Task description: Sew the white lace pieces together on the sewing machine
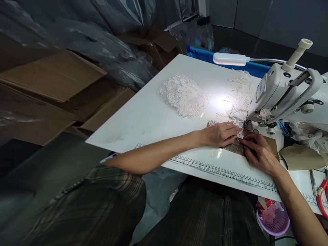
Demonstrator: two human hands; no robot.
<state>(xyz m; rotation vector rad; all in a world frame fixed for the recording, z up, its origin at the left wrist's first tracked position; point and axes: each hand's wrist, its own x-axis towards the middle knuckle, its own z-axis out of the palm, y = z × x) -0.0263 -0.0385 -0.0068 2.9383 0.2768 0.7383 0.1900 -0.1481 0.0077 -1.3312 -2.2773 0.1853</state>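
- At the right of the tabletop (143,119), what's by the needle area (245,125)?

- White lace (239,99), bunched loosely on the far side and running near toward the hands. Sewing machine (265,97) stands just right of it

- Hands?

- Left hand (222,134): palm down, fingers bent and close together, tips on the lace edge just left of the needle area. Can't tell if it pinches any. Right hand (260,152): fingers bent and partly spread, tips down on the brown sheet (234,148), just on the near side of the needle area. Grip there hidden too, can't tell

- Rest of the tabletop?

- Lace pile (184,95) farther back and left of the hands, apart from the machine. White lamp (229,58) near the far edge, bright spot between the two lots of lace. Ruler scale (217,173) along the near edge. Tan piece (302,157) right of the right hand, red-handled scissors (320,198) nearer, far right

- Off it?

- Cardboard boxes (56,75) at left. Purple basket (282,223) holding scraps (269,214) below the near edge, right side
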